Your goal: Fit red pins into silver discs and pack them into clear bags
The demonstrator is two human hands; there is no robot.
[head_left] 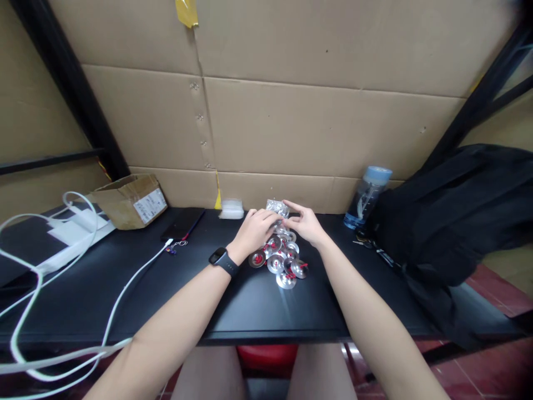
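Note:
Several shiny metal discs (276, 263) with red cords lie in a loose pile on the black table. My left hand (259, 228), below a dark wristwatch, reaches over the back left of the pile with its fingers bent together. Opposite it, my right hand (303, 223) has its index finger stretched forward and its thumb near my left fingertips. Whatever lies between the fingertips is too small to make out. Just behind them sits a crinkled clear plastic packet (277, 208), close to the right index finger.
On the black table (166, 303), a cardboard box (129, 203), white cables and a dark phone (182, 224) are at the left. A clear stack (231, 209) stands against the cardboard wall. At the right are a blue-lidded bottle (366, 199), keys and a black backpack (449, 205).

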